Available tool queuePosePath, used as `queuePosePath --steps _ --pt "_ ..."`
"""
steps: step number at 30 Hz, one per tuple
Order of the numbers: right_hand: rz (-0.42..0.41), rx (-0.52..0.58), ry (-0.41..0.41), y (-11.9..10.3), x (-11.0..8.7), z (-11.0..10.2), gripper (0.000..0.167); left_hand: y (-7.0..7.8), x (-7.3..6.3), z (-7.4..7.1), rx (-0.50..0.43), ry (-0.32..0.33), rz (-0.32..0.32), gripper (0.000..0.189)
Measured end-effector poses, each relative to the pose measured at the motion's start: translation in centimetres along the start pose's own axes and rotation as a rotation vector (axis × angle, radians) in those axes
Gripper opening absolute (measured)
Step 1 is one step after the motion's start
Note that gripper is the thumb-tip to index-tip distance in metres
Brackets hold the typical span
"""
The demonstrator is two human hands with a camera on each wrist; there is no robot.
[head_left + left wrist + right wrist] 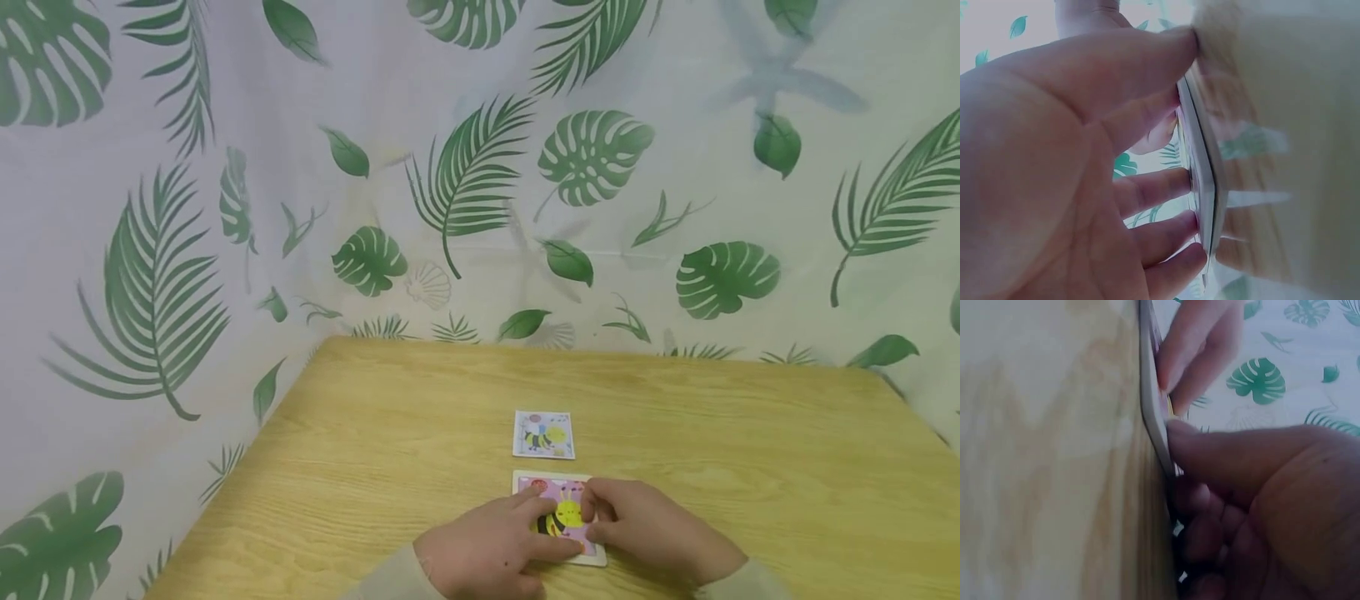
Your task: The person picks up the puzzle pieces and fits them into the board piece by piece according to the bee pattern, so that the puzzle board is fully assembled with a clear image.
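A square board with a pale border and a bee picture on pink, the bee picture board [568, 510], lies on the wooden table. Across its left part rests my left hand [491, 542], fingers spread and their tips pressing on the picture. My right hand [652, 525] is at the right edge, with thumb and curled fingers gripping there. In the right wrist view its thumb [1210, 450] touches the board's rim [1155, 419]. Seen from the left wrist, the board's edge [1207, 169] looks thick and layered. Both hands cover parts of the picture.
Just behind the board lies a smaller square card [543, 435] with a similar bee picture. The wood-grain table [375, 433] reaches back to a white curtain [495, 292] printed with green leaves, which also hangs along the left side.
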State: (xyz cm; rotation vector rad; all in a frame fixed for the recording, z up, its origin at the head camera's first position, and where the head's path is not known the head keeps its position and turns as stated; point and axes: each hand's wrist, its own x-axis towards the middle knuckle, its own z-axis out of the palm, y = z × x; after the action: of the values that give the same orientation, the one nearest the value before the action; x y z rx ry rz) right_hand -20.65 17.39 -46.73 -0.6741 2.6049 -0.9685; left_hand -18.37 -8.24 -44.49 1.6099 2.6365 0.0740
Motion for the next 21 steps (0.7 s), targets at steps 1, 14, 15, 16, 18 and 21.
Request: queuePosePath --steps 1,14,15,16,18,21 --pt "-0.002 0.002 0.001 -0.03 0.04 -0.02 0.016 -0.01 0.06 0.02 0.014 0.006 0.002 0.06" --pt "0.02 -0.035 0.062 -0.28 0.17 -0.23 0.019 0.12 0.66 -0.25 0.079 0.044 -0.005 0.057" --pt "0.019 -0.038 0.06 -0.29 0.16 -0.21 0.019 0.14 0.66 -0.29 0.075 0.044 -0.004 0.058" --pt "0.016 -0.035 0.055 -0.27 0.15 -0.2 0.019 0.16 0.66 -0.31 0.072 0.04 -0.003 0.058" --pt "0.022 -0.023 0.037 -0.2 0.06 -0.2 0.018 0.22 0.65 -0.3 0.076 0.031 0.0 0.057" --pt "0.025 0.016 0.0 0.01 -0.06 -0.12 0.015 0.3 0.56 -0.14 0.091 0.017 0.012 0.057"
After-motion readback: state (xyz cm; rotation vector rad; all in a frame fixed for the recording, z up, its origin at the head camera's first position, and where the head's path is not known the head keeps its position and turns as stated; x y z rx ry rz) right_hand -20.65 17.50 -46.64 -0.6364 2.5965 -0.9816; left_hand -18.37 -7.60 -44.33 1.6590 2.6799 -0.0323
